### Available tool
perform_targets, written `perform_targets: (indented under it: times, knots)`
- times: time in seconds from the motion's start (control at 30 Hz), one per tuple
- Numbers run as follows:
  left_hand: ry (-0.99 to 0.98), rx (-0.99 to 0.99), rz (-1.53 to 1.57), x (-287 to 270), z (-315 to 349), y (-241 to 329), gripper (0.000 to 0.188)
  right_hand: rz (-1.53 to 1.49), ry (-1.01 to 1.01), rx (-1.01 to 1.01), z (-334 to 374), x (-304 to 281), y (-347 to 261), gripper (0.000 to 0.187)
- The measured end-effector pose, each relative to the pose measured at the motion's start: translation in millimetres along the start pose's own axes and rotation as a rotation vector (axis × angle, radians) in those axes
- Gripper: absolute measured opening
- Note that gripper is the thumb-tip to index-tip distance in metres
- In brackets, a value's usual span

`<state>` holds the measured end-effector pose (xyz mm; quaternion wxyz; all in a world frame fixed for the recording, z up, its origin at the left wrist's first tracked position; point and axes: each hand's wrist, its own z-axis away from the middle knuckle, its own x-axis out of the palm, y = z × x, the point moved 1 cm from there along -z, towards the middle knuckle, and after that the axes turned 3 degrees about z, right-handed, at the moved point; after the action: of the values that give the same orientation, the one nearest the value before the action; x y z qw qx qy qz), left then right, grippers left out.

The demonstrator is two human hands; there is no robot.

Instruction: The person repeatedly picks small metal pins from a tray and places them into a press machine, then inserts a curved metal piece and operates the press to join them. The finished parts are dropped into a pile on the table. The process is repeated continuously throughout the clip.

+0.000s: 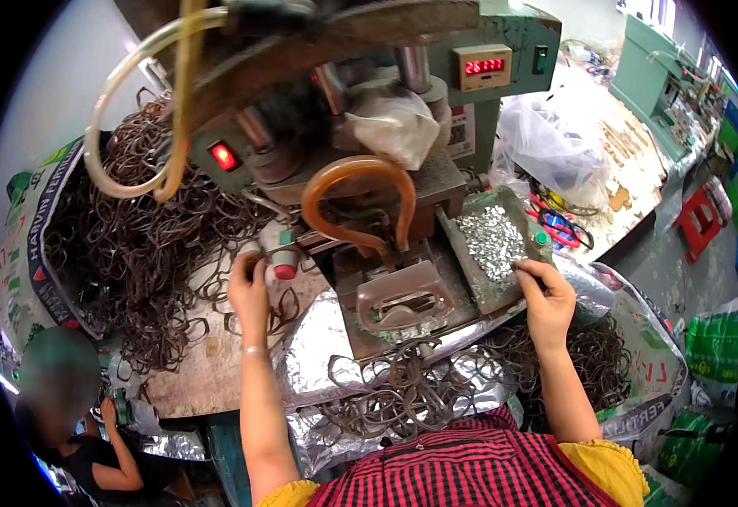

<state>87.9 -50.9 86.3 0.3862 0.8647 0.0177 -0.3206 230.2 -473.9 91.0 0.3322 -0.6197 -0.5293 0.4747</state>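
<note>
My left hand (249, 296) is over the wooden table, fingers curled close together, beside a control box with a red button (284, 271) and a green one. Whatever is between its fingertips is too small to make out. My right hand (550, 306) has thumb and forefinger pinched at the edge of a metal tray (462, 262) of small silvery pieces (491, 241); what they pinch cannot be seen clearly. Between the hands, a brownish rounded frame (405, 297) lies on the press bed (360, 338). An orange-brown tube loop (359, 162) arches behind it.
A green press (512, 42) stands ahead, its lit red switch (223, 155) at left. Dark brown loops (141, 228) heap at left, with more (411, 380) on foil before me. A green button (541, 238) is by the tray. Another person (90, 448) sits at lower left.
</note>
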Motion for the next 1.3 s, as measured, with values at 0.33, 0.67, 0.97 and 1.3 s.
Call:
perform_targets:
  times: [0.33, 0.67, 0.97, 1.3]
  knots:
    - [0.097, -0.299, 0.637, 7.8, 60.2, 38.8, 0.028, -0.358, -0.207, -0.172, -18.9, 85.4, -77.0, 0.026]
    - [0.378, 0.718, 0.342, -31.2, 31.0, 173.1, 0.031, -0.752, -0.377, 0.208, -9.3, 89.0, -100.8, 0.04]
    - [0.003, 0.839, 0.232, -14.1, 73.5, 183.8, 0.025, 0.245, -0.245, -0.345, -34.0, 42.8, -60.9, 0.029]
    - [-0.053, 1.037, 0.274, 16.1, 71.3, 188.1, 0.04, 0.497, 0.123, -0.403, -63.2, 27.0, -2.5, 0.012]
